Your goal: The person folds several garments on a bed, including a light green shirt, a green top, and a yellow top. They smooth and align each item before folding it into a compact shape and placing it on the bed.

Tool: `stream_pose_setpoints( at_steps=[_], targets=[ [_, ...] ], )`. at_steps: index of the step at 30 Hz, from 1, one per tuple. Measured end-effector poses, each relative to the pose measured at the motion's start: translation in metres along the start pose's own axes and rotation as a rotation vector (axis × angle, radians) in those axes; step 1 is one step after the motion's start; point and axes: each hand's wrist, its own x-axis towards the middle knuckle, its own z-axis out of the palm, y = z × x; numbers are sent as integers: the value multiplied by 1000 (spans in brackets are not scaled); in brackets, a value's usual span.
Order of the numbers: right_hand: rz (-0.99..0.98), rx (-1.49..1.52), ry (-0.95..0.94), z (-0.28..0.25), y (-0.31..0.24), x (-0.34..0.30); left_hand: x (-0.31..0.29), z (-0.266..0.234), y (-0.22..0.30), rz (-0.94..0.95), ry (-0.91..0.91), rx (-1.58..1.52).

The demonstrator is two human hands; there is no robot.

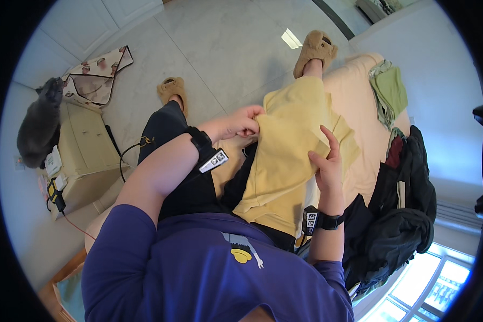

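Observation:
A yellow garment [284, 155] lies spread over my right leg, from my lap to near the ankle. Its exact kind is not clear. My left hand [239, 122] pinches the garment's left edge between thumb and fingers, about level with the knee. At the garment's right side is my right hand [327, 161], with thumb and index finger stretched apart beside the cloth. Nothing shows between them, and its other fingers are partly hidden. Each wrist wears a black strap with a small device.
Dark clothes [397, 209] are heaped on the bed [359, 161] to my right, with a folded green garment [389, 94] farther off. On the left, a grey cat [40, 126] is at a cream cabinet [88, 134], near a patterned fabric bag [99, 78]. A cable [126, 155] hangs beside the cabinet.

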Motion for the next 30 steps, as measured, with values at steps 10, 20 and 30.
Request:
stream_pose_setpoints(
  at_steps=[10,20,30],
  targets=[
    [17,-307,184,-14,22,-2,12,4,-22,25,486,337],
    [132,-249,246,-4,25,-38,-95,81,-23,-294,-271,281],
    [-233,-756,-462,35,14,-109,-115,84,-25,-302,-257,139]
  ],
)
